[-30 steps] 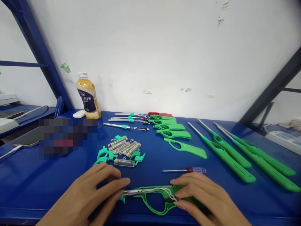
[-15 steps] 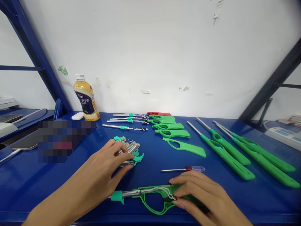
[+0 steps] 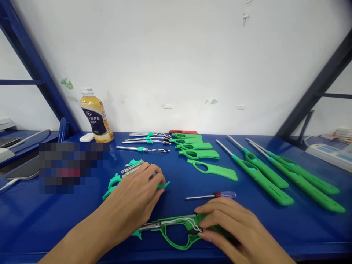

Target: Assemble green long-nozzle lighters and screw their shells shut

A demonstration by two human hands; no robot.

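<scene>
Just now our left hand (image 3: 134, 198) leaves the metal tube (image 3: 151, 226) and comes over the loose parts, so only our right hand (image 3: 233, 227) keeps the green shell (image 3: 183, 248) steady. This shell lies open at the near edge of the tabletop (image 3: 173, 198), with the tube and the white wires (image 3: 189, 219) inside it.

Our left hand is bent low, its fingers almost closed, beside the turquoise curved piece (image 3: 163, 186). The fingers hide what is under them, so we cannot tell whether they already grasp something. The clear cartridges (image 3: 134, 168) show partly behind this hand.

Our right hand is half closed and it grasps the handle part of the shell, with the fingertips at the far side and the thumb at the near side.

The screwdriver (image 3: 225, 194) lies just beyond the right hand, untouched. Farther away we see a row of empty green shells (image 3: 220, 172), and to the right some closed green lighters (image 3: 269, 184).
</scene>
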